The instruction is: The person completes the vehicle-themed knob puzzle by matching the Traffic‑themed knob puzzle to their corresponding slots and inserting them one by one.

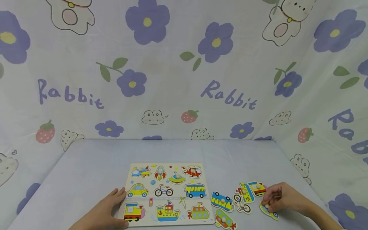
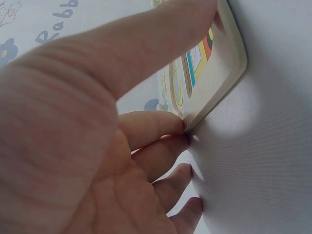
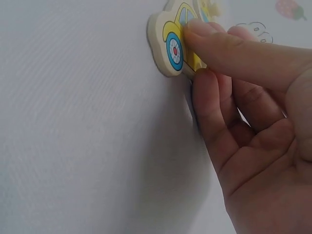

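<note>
A wooden puzzle board (image 1: 151,195) with printed vehicles lies flat on the table. My left hand (image 1: 107,209) is at its left edge; the thumb (image 2: 161,36) lies over the near left corner and the index fingertip touches the board's side. To the right, my right hand (image 1: 283,199) pinches a yellow car puzzle piece (image 3: 170,44) between thumb and fingers, close over the table. Near that hand lie a train piece (image 1: 256,188), a ship piece (image 1: 246,193) and a bicycle piece (image 1: 239,204). A blue bus piece (image 1: 219,201) and a green submarine piece (image 1: 222,220) sit by the board's right edge.
Knobbed plane (image 1: 139,172), rocket (image 1: 159,174), flying saucer (image 1: 176,178) and helicopter (image 1: 193,172) pieces sit in the board's upper part. Behind the table (image 1: 86,166) hangs a white curtain (image 1: 172,64) with flowers and rabbits, which continues along both sides.
</note>
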### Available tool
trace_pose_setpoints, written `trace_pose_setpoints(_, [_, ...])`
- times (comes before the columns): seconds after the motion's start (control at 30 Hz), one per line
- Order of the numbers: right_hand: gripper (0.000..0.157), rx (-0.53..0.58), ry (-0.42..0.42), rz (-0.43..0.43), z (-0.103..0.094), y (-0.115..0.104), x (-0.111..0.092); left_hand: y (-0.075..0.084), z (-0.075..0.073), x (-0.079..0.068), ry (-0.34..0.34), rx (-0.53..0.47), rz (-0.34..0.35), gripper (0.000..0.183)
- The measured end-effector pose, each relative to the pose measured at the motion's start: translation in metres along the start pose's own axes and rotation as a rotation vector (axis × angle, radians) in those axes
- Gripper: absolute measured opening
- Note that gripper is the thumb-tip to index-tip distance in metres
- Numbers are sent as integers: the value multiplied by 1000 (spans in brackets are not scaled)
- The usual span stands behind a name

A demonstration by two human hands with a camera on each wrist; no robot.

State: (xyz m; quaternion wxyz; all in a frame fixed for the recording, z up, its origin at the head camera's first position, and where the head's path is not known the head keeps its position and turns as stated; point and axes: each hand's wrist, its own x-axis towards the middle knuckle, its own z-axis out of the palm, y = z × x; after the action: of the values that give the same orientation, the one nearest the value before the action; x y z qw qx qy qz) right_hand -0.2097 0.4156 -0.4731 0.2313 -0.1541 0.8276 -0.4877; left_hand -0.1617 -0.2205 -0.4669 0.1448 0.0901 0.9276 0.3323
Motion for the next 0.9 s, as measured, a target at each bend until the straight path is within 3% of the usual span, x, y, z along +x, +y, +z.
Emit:
trace_pose_setpoints(0.13, [26,-2,7,3,2,-4,1,1,-1,0,-5,-2,-9,107])
trace_pose_setpoints(0.4, [27,103,-2,-12,10,-6,7,3,-1,1,-8,-10,-48,109])
trace_pose_setpoints(0.7, [25,46,83,-25,16,-9,13,0,1,5,-12,-20,-94,111])
trace_pose_setpoints(0.9, [26,18,61,-41,19,-11,14,0,0,4,-29,-33,-106,112])
